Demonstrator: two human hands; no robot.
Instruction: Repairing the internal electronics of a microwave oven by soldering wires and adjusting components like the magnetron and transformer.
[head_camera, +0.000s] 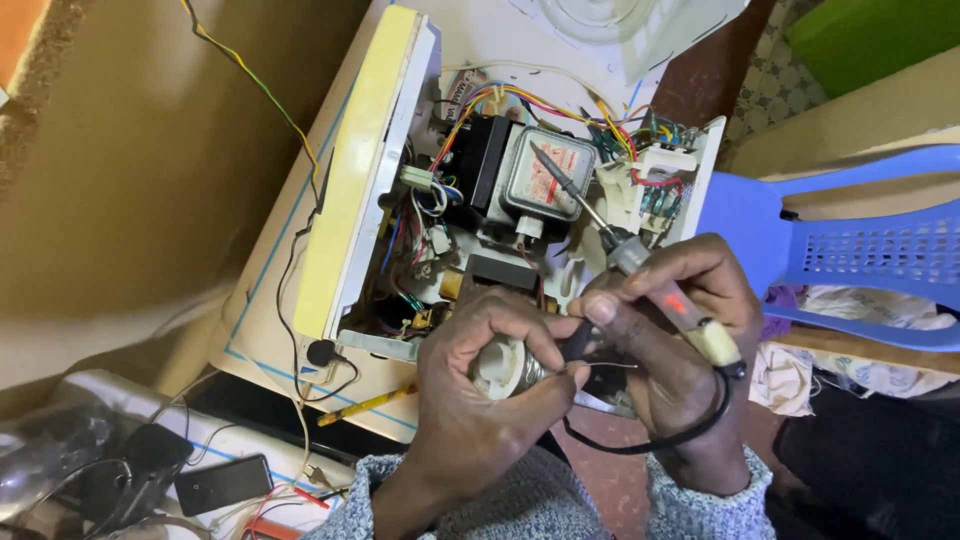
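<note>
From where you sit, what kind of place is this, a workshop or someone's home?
Likely a small, informal electronics repair spot. An opened appliance lies with its wiring bare, the right hand holds a soldering iron, and the left hand grips a small part.

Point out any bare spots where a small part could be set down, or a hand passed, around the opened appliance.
Bare: the white casing strip left of the yellow panel, with only thin wires crossing it. The brown surface left of that looks open. Crowded: the wiring bay around the metal box, and where the left hand and right hand work. The lower-left corner by the phone is cluttered.
</note>
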